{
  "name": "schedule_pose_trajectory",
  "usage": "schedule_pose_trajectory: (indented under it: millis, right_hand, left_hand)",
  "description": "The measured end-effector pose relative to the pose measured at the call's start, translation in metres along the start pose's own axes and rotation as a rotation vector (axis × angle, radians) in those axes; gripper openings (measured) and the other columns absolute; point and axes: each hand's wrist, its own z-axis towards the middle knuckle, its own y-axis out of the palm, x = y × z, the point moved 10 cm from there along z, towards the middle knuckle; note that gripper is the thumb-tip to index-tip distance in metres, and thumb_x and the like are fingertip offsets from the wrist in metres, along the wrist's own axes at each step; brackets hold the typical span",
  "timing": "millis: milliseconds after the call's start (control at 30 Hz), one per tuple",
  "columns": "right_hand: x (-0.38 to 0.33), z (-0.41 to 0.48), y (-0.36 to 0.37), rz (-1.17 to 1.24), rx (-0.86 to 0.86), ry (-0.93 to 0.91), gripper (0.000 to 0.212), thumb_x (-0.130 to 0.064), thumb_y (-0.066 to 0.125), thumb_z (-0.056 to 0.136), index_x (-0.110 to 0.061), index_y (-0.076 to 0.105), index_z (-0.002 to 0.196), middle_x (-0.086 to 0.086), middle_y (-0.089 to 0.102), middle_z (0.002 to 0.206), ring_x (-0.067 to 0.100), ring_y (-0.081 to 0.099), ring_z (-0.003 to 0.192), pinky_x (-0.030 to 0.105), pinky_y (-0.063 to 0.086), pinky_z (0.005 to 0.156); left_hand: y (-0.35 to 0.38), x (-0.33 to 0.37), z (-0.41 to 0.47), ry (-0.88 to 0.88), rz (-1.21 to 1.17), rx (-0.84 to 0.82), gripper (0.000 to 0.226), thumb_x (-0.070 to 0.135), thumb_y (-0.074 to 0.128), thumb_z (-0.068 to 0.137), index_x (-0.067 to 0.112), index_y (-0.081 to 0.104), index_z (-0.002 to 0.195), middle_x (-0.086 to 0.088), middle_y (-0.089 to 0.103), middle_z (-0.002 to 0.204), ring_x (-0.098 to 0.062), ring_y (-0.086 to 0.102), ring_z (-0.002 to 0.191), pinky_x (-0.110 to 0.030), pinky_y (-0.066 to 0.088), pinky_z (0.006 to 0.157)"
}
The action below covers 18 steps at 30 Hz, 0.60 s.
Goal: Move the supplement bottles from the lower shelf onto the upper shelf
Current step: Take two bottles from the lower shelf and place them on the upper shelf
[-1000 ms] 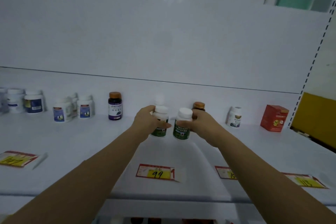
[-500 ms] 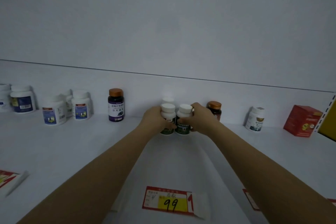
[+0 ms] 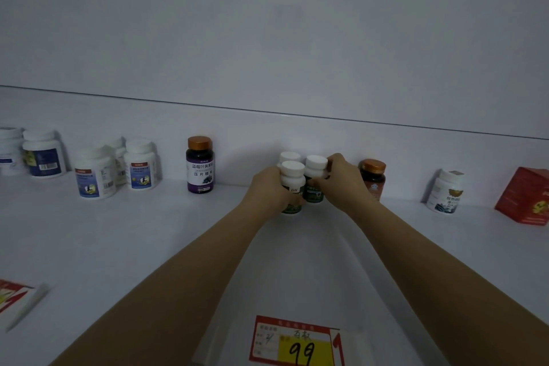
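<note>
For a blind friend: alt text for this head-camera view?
The left hand grips one white-capped, green-labelled plastic bottle and the right hand a second such bottle, side by side on a white shelf. A copper-capped purple bottle stands to their left, a copper-capped brown bottle to their right; a red price tag reading 99 lies in front.

Red box (image 3: 525,196) at far right, red-and-yellow price tag (image 3: 297,342) reading 99, second tag (image 3: 15,297) far left

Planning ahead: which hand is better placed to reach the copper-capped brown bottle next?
Right, probably: the right hand, gripping one green-label bottle, is beside the brown bottle; the left hand is farther.
</note>
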Motion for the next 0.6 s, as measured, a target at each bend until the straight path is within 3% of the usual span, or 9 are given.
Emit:
schedule_pose_trajectory:
  millis: [133,267,433,533,600]
  right_hand:
    - [0.002,0.004,0.001,-0.02,0.018,-0.004,0.047,-0.022,0.065,0.087,-0.003,0.044,0.125,0.017,0.046,0.125,0.029,0.053,0.105,0.028,0.04,0.08]
    - [0.005,0.01,0.005,-0.042,-0.003,-0.014,0.042,-0.024,0.066,0.085,-0.002,0.05,0.117,0.018,0.055,0.117,0.028,0.056,0.099,0.028,0.037,0.07]
    - [0.005,0.007,0.012,-0.074,-0.006,-0.017,0.047,-0.021,0.069,0.083,-0.001,0.048,0.12,0.017,0.054,0.119,0.028,0.057,0.102,0.025,0.04,0.074]
    - [0.002,0.002,0.014,-0.064,-0.045,-0.008,0.048,-0.026,0.072,0.08,-0.001,0.052,0.116,0.016,0.06,0.114,0.025,0.059,0.096,0.021,0.04,0.067]
    - [0.001,-0.004,0.014,-0.092,-0.077,-0.009,0.05,-0.03,0.073,0.078,-0.003,0.054,0.115,0.015,0.063,0.112,0.024,0.061,0.095,0.023,0.04,0.068]
  left_hand:
    - [0.003,-0.001,0.001,-0.01,0.025,-0.007,0.047,0.02,0.077,0.075,0.007,0.062,0.117,-0.011,0.067,0.116,-0.025,0.062,0.107,-0.027,0.046,0.085]
    - [0.002,-0.001,0.003,-0.013,0.063,-0.003,0.045,0.021,0.077,0.076,0.008,0.061,0.115,-0.01,0.067,0.115,-0.024,0.062,0.106,-0.024,0.042,0.079]
    - [0.001,0.001,0.001,-0.025,0.064,0.041,0.041,0.015,0.074,0.077,0.004,0.059,0.114,-0.011,0.065,0.114,-0.024,0.061,0.099,-0.022,0.041,0.075]
    - [-0.001,0.003,-0.001,-0.055,0.068,0.061,0.046,0.016,0.075,0.076,0.003,0.055,0.115,-0.008,0.058,0.105,-0.024,0.06,0.104,-0.019,0.039,0.074]
    - [0.002,0.005,-0.001,-0.072,0.1,0.042,0.039,0.02,0.076,0.075,0.008,0.057,0.106,-0.007,0.06,0.1,-0.019,0.061,0.095,-0.018,0.039,0.07]
